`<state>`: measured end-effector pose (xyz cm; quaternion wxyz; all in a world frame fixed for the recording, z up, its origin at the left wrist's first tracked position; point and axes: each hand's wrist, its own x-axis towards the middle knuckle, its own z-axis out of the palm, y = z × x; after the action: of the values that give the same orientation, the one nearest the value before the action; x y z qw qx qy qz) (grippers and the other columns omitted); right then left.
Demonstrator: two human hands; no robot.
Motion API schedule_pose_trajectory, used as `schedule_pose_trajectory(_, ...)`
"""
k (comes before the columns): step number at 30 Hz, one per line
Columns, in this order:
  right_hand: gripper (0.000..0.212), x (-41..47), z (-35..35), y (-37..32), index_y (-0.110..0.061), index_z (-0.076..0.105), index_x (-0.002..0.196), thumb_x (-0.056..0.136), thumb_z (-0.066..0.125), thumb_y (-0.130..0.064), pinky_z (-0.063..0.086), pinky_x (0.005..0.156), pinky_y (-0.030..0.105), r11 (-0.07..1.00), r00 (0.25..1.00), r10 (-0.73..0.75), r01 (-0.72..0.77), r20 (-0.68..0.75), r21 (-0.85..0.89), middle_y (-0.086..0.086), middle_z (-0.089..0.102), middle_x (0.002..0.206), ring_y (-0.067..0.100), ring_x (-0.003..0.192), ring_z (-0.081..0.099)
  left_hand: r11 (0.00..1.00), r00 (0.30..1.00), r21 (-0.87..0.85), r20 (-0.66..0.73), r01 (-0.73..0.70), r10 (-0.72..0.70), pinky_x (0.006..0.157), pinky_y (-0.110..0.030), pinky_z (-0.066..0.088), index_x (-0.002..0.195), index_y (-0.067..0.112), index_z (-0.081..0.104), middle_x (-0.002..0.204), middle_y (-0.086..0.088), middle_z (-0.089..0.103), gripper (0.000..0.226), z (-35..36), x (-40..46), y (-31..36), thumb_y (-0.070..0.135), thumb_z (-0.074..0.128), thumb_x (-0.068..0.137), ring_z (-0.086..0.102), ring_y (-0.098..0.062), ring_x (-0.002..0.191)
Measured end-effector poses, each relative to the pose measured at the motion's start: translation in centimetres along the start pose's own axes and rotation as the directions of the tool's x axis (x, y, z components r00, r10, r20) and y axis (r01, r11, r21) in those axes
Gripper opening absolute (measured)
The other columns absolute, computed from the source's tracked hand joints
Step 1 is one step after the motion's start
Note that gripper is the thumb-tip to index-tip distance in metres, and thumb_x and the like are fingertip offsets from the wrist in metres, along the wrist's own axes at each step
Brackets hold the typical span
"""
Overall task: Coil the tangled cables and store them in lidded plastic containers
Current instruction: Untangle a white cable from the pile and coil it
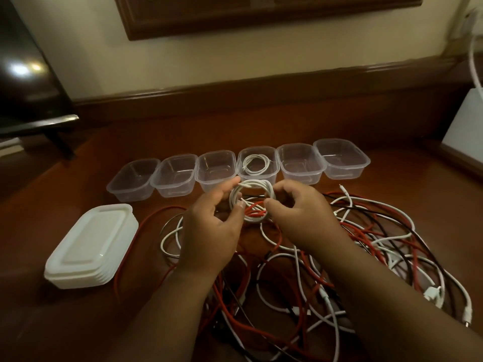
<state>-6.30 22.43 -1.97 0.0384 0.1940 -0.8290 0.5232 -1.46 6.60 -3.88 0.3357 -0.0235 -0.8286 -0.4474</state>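
Note:
A white cable coil [251, 186] hangs in the air between both hands, just in front of the container row. My left hand [211, 226] pinches its left side between thumb and fingers. My right hand [300, 212] grips its right side with curled fingers. Several clear plastic containers [217, 165] stand in a row across the wooden table. One of them [257, 163] holds a coiled white cable [254, 162]; the others look empty. A tangle of red, white and black cables [366, 246] lies under and to the right of my arms.
A stack of white lids [91, 246] sits at the left front. A dark screen on a stand [31, 82] is at the back left. A white box [465, 121] with a white cord stands at the right edge against the wall.

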Motion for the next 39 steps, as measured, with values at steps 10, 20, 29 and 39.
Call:
schedule_pose_trajectory(10,0.019,3.8,-1.2,-3.4,-0.020,0.065,0.084,0.097,0.059,-0.031,0.053,0.065,0.036,0.983,0.994,0.042,-0.023,0.105,-0.180,0.005,0.067,0.080,0.019,0.073,0.062,0.956,0.981,0.275,0.130,0.101,-0.141,0.070,-0.017,0.048,0.118,0.028,0.065,0.101,0.011,0.064,0.022,-3.2,6.3,-3.3,0.025,0.061,0.096,0.062,-0.005,0.091)
schedule_pose_trajectory(20,0.021,16.6,4.3,-2.9,-0.008,0.069,0.085,0.094,0.059,-0.025,0.043,0.058,0.030,0.890,0.987,0.127,-0.069,0.100,-0.450,0.006,0.059,0.072,0.019,0.066,0.054,0.602,0.836,0.719,0.528,-0.347,-0.149,0.103,-0.037,0.043,0.145,0.028,0.042,0.142,0.001,0.047,0.052,-3.5,9.8,-9.6,0.044,0.052,0.097,0.046,-0.020,0.128)
schedule_pose_trajectory(29,0.021,22.0,10.4,-3.1,-0.011,0.054,0.077,0.093,0.062,-0.021,0.049,0.058,0.030,0.739,0.965,0.245,-0.120,0.099,-0.663,0.007,0.058,0.079,0.021,0.067,0.058,0.625,0.814,0.681,0.568,-0.381,-0.121,0.107,-0.039,0.037,0.150,0.026,0.035,0.148,-0.003,0.042,0.060,-4.1,9.6,-10.4,0.047,0.052,0.097,0.042,-0.025,0.133)
schedule_pose_trajectory(39,0.017,22.5,11.5,-0.6,-0.012,0.063,0.090,0.094,0.066,-0.029,0.051,0.062,0.034,0.756,0.978,0.192,-0.099,0.076,-0.647,0.006,0.063,0.082,0.022,0.074,0.062,0.646,0.801,0.669,0.580,-0.367,-0.146,0.113,-0.041,0.032,0.155,0.023,0.026,0.153,-0.002,0.033,0.070,-3.9,9.6,-9.9,0.050,0.053,0.096,0.033,-0.025,0.139)
